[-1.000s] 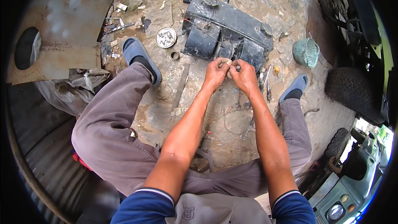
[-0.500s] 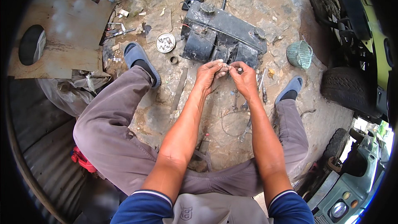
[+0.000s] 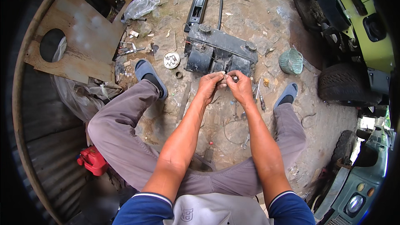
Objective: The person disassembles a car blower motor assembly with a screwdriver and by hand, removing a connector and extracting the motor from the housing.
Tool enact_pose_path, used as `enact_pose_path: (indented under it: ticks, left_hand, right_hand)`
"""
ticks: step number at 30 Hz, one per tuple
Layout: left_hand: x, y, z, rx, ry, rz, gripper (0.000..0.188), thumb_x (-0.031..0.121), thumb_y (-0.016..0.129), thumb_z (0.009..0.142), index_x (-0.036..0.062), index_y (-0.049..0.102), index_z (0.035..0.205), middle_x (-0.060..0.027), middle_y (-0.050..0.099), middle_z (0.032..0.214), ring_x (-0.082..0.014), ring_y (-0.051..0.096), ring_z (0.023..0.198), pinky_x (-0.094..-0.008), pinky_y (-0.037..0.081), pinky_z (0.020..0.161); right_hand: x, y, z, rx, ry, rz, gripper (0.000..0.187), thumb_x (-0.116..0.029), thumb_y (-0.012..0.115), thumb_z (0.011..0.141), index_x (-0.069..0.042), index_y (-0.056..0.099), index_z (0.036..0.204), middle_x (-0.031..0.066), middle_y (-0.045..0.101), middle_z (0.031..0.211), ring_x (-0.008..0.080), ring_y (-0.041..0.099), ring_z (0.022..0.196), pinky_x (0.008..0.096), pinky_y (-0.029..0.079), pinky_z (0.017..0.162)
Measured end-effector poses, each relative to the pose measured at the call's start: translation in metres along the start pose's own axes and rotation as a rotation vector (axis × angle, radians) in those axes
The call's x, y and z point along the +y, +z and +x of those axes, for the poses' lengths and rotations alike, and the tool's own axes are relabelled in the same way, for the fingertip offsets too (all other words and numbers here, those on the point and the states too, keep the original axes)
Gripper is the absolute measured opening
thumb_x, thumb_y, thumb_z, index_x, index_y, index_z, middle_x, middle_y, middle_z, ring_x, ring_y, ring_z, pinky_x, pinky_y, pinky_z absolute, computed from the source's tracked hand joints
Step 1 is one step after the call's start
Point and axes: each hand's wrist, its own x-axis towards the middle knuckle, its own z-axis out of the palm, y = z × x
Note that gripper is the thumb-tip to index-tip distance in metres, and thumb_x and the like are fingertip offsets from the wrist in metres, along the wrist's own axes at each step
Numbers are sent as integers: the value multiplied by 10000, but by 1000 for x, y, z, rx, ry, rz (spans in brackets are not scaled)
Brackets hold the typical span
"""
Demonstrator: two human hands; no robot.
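Head: stony ground (image 3: pixel 254 12), corrugated sheeting (image 3: pixel 46 162)

Rough stone-and-dirt floor (image 3: pixel 275 29) runs between a dim corrugated wall (image 3: pixel 52 146) with a curved pole (image 3: pixel 17 108) at left and, at right, a yellow-green vehicle (image 3: pixel 358 6) and a grey-green one (image 3: pixel 371 198), bright daylight (image 3: pixel 367 123) showing between them.

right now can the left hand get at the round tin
Probably yes: the round tin stands uncovered, up and left of the left hand, with only a small ring near the way. But that hand is working close against the right hand, so it would likely need to part from it first.
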Motion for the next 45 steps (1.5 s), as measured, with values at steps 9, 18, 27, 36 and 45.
enact_pose_path:
  ticks: [9, 18, 27, 36, 45]
  left_hand:
    - [6, 14, -23, -23, 38, 89, 197, 121, 666, 920, -15, 678, 1061, -87, 720, 965, -142, 689, 791, -245, 572, 702]
    - [11, 17, -41, -119, -9, -2, 226, 159, 640, 945, -5, 651, 1099, -88, 720, 990, -142, 699, 808, -240, 565, 708]
    - [2, 8, -39, -182, -108, -91, 190, 142, 651, 939, 18, 649, 1084, -59, 706, 1010, -121, 681, 842, -235, 550, 728]
    - [-37, -18, -30, -195, -178, -347, 175, 99, 636, 934, 21, 634, 1091, -33, 675, 943, -118, 641, 835, -253, 537, 769]
    - [-51, -34, -31, -121, -232, -177, 246, 121, 618, 960, -1, 614, 1175, -51, 689, 992, -120, 660, 828, -257, 544, 769]
  right_hand:
    - [-16, -15, -20, 66, -25, -45, 273, -250, 659, 836, 1, 689, 940, 194, 699, 803, 284, 700, 748, 371, 532, 696]
    - [-19, -22, -36, 84, -79, -23, 265, -243, 664, 830, -1, 688, 934, 205, 696, 797, 285, 701, 744, 373, 533, 692]
    - [-13, -25, -40, 46, -19, -23, 273, -257, 671, 837, -4, 692, 936, 177, 708, 804, 254, 702, 754, 360, 530, 689]
    - [9, -6, -50, 9, 37, -38, 245, -230, 660, 865, 2, 690, 938, 102, 698, 780, 139, 642, 704, 318, 514, 656]
    - [26, 5, -60, 5, 68, -59, 276, -243, 642, 847, 15, 685, 936, 202, 701, 815, 312, 704, 788, 390, 528, 717]
